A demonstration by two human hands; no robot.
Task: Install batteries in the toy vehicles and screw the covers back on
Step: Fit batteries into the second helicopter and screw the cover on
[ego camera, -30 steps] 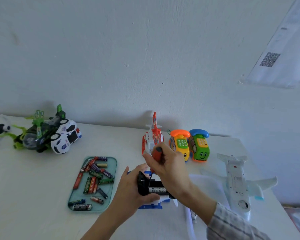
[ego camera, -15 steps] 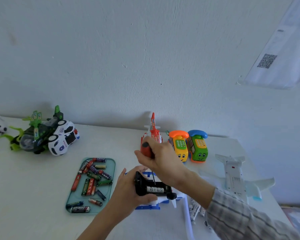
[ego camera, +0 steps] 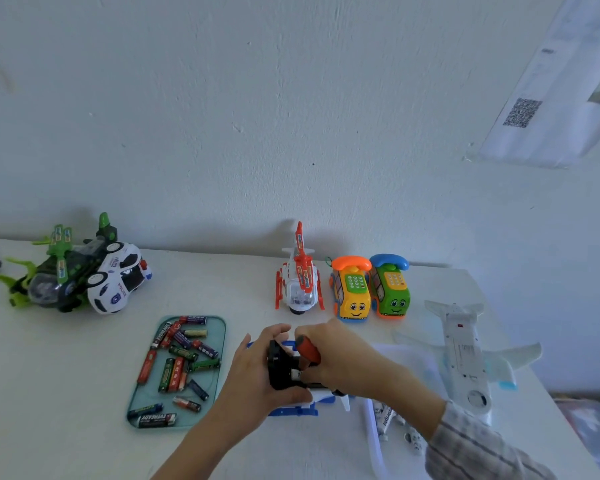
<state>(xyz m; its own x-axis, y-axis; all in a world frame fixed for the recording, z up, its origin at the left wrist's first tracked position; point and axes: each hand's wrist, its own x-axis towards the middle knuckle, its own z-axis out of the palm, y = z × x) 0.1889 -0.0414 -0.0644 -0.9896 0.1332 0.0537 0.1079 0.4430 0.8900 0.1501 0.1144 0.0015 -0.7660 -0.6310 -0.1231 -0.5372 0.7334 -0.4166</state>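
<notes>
Close up, two hands work a screwdriver on an upturned toy vehicle near the table's front edge.

Underside up, the blue-and-white toy vehicle (ego camera: 293, 403) shows its black battery compartment (ego camera: 284, 370). It looks like light, hollow, stiff plastic, likely to slide or tip, so it is best gripped by the solid body, not the thin blue skids. The left hand (ego camera: 257, 386) curls round its near side, steadying it. The right hand (ego camera: 340, 355) grips an orange-handled screwdriver (ego camera: 307, 351) pointed down into the compartment. Left of them, a teal tray (ego camera: 219, 327) holds loose batteries (ego camera: 181, 358). Farther back stand a red helicopter (ego camera: 300, 278) and two toy phones (ego camera: 369, 289); a white airplane (ego camera: 465, 351) lies to the right.
</notes>
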